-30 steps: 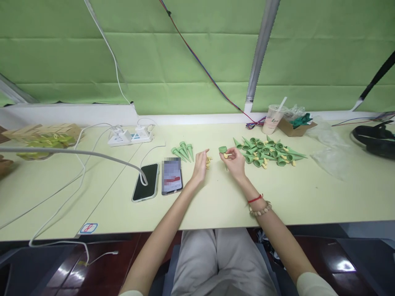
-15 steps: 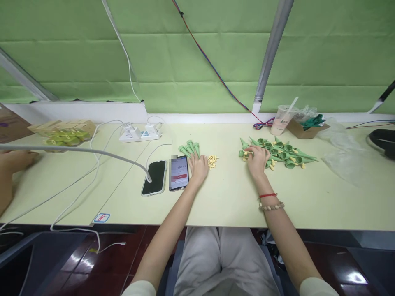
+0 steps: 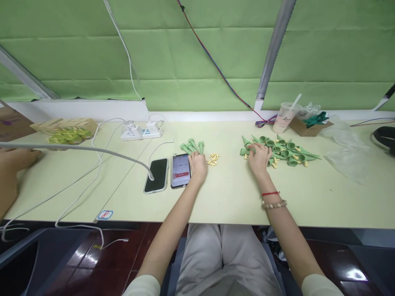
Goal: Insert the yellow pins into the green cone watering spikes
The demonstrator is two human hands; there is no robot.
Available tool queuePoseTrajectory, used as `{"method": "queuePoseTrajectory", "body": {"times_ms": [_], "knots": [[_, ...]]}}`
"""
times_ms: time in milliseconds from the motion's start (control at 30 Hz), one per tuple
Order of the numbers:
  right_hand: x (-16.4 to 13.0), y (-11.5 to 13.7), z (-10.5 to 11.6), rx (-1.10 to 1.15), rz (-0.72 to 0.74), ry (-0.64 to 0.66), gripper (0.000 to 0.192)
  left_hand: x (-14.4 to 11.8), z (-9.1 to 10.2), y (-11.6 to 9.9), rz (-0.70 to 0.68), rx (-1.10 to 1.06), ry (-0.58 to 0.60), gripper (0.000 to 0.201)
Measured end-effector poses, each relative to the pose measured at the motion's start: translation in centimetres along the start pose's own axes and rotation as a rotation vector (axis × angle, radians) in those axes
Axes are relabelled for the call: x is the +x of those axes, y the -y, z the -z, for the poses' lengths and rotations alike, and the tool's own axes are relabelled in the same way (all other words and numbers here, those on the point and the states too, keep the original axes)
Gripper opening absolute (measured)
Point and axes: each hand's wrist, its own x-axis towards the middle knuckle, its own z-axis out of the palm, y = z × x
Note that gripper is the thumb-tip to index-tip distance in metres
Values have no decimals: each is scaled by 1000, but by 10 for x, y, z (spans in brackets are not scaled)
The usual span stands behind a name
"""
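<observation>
The green cones (image 3: pixel 279 150) lie in a loose heap right of centre in the frame, on the pale yellow-green table (image 3: pixel 228 197). Each is a plastic spike with a round, ribbed open collar at the wide end that tapers to a sharp tip. Small cream-yellow pegs show among them. Most lie on their sides with the long axis roughly left to right, tips toward the right edge of the frame; a few at the heap's left end point up and left.

The right hand (image 3: pixel 258 158) rests palm down on the left end of this heap, fingers spread over the cones; whether it grips one cannot be told. A red string and a bead bracelet circle its wrist.

The left hand (image 3: pixel 197 164) lies flat near the middle of the frame, fingers loosely extended, its fingertips touching a small row of green cones (image 3: pixel 191 146), which lie side by side with collars away from the person. Just right of it sits a scatter of yellow pegs (image 3: pixel 213 159).

Two phones (image 3: pixel 169 172) lie side by side just left of the left hand, the nearer one lit. Farther left are a white power strip (image 3: pixel 141 131) and trailing cables. At the far left edge another person's hand (image 3: pixel 17 158) rests on the table. A plastic cup (image 3: pixel 283 117) with a straw stands upper right.
</observation>
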Motion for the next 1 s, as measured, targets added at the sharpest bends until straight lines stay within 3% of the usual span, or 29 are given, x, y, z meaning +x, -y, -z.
{"method": "queuePoseTrajectory", "body": {"times_ms": [133,233,367,467,567,800,1000], "knots": [[-3,12,-3,101,65,81,20,2,0,3,28,-60,-4,34],[-11,26,-9,243,183,284,21,1,1,1,33,-37,-2,41],[-30,45,-16,321,360,570,43,-2,5,-3,26,44,60,42],[-39,54,-22,344,453,708,41,-2,7,-4,25,46,84,38],[-41,56,-26,374,463,713,34,-2,7,-2,36,-1,76,38],[-42,56,-30,334,392,577,21,-2,4,2,53,-187,-9,32],[-46,64,-35,420,364,511,8,-4,4,-4,99,-729,-129,17]]}}
